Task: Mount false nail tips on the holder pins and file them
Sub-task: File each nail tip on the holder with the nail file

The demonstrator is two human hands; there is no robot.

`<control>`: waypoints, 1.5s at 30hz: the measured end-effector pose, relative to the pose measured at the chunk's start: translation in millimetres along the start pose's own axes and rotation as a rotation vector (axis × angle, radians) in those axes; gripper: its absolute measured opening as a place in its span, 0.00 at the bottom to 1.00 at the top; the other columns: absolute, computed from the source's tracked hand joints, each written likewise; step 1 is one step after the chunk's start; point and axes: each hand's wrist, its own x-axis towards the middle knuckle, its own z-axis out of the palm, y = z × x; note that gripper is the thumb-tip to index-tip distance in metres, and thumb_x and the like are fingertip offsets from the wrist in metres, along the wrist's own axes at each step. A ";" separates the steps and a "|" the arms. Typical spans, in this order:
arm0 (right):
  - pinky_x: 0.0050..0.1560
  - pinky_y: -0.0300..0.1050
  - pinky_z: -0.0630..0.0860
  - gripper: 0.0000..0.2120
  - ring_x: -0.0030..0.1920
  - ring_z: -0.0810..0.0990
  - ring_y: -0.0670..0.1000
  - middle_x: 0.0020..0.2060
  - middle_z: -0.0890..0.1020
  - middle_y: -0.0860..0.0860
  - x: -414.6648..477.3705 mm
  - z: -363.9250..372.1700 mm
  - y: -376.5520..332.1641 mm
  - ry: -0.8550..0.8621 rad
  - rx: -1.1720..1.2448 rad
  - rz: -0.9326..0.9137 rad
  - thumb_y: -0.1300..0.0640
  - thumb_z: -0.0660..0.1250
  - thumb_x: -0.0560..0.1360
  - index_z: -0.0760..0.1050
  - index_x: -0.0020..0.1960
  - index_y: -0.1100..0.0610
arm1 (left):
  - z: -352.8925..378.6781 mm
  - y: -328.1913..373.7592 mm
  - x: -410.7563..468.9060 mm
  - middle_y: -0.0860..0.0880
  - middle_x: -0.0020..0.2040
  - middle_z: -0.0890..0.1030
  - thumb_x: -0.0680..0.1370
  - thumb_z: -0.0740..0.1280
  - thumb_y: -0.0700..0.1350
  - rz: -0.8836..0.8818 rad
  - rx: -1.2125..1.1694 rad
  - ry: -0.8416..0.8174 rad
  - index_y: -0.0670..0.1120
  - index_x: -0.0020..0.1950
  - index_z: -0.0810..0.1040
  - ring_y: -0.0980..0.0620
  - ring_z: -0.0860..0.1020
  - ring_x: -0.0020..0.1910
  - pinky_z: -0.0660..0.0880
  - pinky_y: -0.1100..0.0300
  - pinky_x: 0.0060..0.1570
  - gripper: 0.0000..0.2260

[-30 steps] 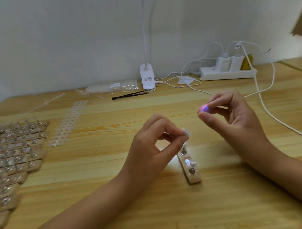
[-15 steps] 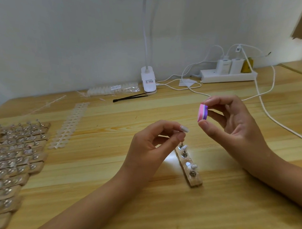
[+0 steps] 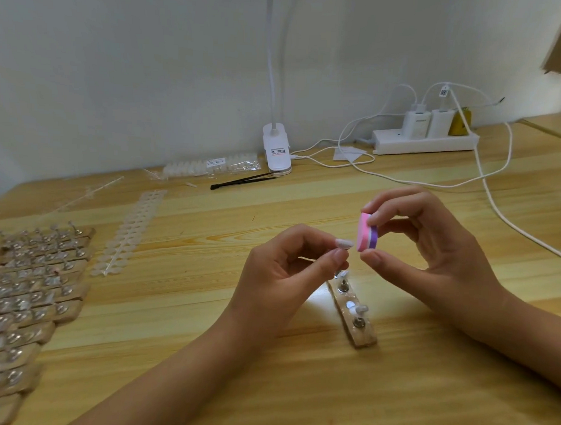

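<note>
Now the left hand [image 3: 280, 272] pinches a nail tip [image 3: 344, 243], pointing lengthwise at the file block [image 3: 365, 231] the right hand [image 3: 437, 249] pinches just beside it.

A small, pale, oval false nail tip [image 3: 344, 243] is pinched between the fingertips of the left hand [image 3: 289, 276] above the wooden table [image 3: 187, 304], its free end pointing right. Just beside that end stands a pink-and-purple layered filing block [image 3: 367, 233], held on edge by the right hand [image 3: 430, 249]. Below them, a short wooden holder strip [image 3: 356, 323] with metal pins lies flat, midway between the table's side edges. One pin carries a white tip [image 3: 361, 309].
</note>
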 end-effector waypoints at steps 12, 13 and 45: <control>0.57 0.47 0.78 0.13 0.55 0.78 0.54 0.54 0.75 0.53 -1.5 3.5 -4.0 -0.050 -0.069 -0.100 0.54 0.71 0.73 0.73 0.55 0.53 | 1.3 -1.5 1.4 0.53 0.40 0.84 0.74 0.71 0.47 0.021 0.000 -0.007 0.56 0.44 0.82 0.55 0.82 0.38 0.78 0.62 0.43 0.03; 0.56 0.48 0.78 0.12 0.55 0.79 0.54 0.53 0.75 0.53 -2.2 3.9 -4.7 -0.060 -0.081 -0.112 0.53 0.72 0.73 0.73 0.54 0.52 | 1.1 -2.0 1.4 0.53 0.40 0.84 0.74 0.71 0.47 0.020 0.006 -0.007 0.55 0.45 0.82 0.54 0.82 0.39 0.78 0.62 0.43 0.03; 0.55 0.38 0.77 0.14 0.53 0.82 0.49 0.49 0.82 0.47 4.3 -3.1 0.1 0.107 0.216 0.175 0.48 0.73 0.72 0.75 0.52 0.52 | -15.3 4.9 2.0 0.51 0.25 0.72 0.71 0.76 0.47 -0.088 0.044 0.044 0.51 0.39 0.81 0.57 0.68 0.22 0.66 0.67 0.26 0.04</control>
